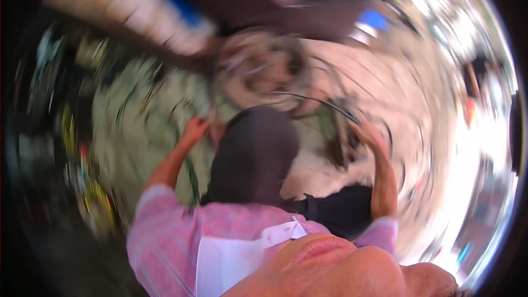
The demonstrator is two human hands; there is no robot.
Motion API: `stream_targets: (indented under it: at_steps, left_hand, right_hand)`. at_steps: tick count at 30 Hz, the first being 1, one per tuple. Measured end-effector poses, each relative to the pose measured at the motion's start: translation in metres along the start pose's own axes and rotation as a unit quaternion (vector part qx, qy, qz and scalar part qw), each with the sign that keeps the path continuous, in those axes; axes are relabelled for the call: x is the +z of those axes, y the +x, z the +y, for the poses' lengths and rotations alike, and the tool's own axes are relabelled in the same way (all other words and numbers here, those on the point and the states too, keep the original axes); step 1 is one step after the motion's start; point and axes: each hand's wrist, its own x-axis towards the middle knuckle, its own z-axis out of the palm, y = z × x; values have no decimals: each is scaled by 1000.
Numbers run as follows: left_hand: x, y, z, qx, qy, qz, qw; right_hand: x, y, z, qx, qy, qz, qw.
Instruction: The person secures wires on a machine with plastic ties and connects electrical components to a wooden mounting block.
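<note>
Much of the picture is smeared by motion. In front of me on the floor is a round coil-like thing [258, 71], too blurred to name surely. A thin dark cable [322, 100] runs from it to my right hand [367, 132], whose fingers are closed round its end. Beside that hand lies a long greenish-brown piece [331, 137], its kind unclear. To the left of my dark-clothed knee [250, 154], my left hand [196, 128] is closed near the coil's lower left side. What it holds, if anything, cannot be made out.
Several loose wires cross the pale floor [385, 71]. Beyond the coil stands a large dark brown shape [324, 16]. A whitish, blue-edged block-like thing [159, 22] is at the upper left. Blurred clutter with yellow items [96, 203] lines the left side.
</note>
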Motion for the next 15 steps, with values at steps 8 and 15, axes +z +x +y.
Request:
stream_targets:
  at_steps: [8, 15]
  left_hand:
    - [-87, 12, -9, -39, -153, 157, 975]
    - [-172, 76, -3, -5, -207, 227, 951]
  right_hand:
    - [13, -5, 68, 49, -13, 25, 998]
    - [-4, 11, 59, 0, -75, -7, 997]
